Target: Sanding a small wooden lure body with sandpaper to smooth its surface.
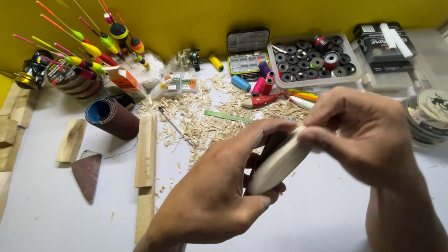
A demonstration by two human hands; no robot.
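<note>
Hands meet over the white counter, both on one pale carved wood piece. The left hand wraps the lower end, its grip pressed around the wood, thumb along the top and fingertips curling under, so the bottom tip is hidden. The right hand pinches the upper end between thumb and bent fingers; that end vanishes behind the knuckles, and whether anything else sits in this grip cannot be made out. The right forearm is cut off by the lower edge of the view.

Behind the wood piece lies a heap of wood shavings, with a green ruler across it, partly covered by the left thumb. Left of the wood piece rest a long wooden strip, a roll of sandpaper and a torn triangle of sandpaper. Farther behind it stand a clear tray of dark spools, a small compartment box, thread bobbins and a painted fishing lure. Bright fishing floats lean far left against the yellow wall. Right of the wood piece, line spools are cut off by the frame edge.
</note>
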